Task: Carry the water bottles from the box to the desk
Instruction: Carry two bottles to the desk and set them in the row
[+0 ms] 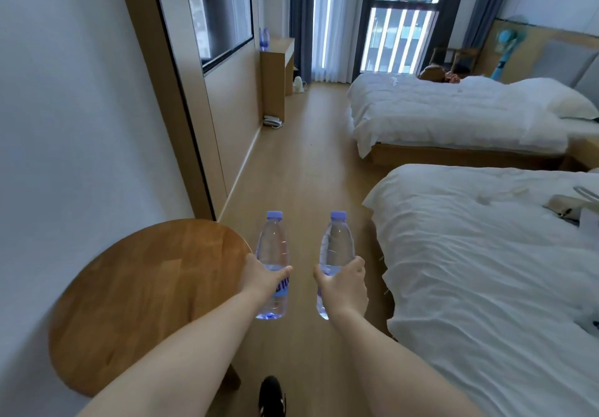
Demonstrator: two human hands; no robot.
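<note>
left hand [264, 276] is wrapped round the middle of a clear plastic water bottle with a pale purple cap [272, 264], and the right hand [344, 282] grips a second clear purple-capped bottle [335, 254] the same way. both bottles are upright, held out over the wooden floor [291, 170], between a round wooden side table [142, 290] and a white bed [486, 270]. two more bottles [264, 38] stand on the wooden desk [275, 69] far down by the window.
</note>
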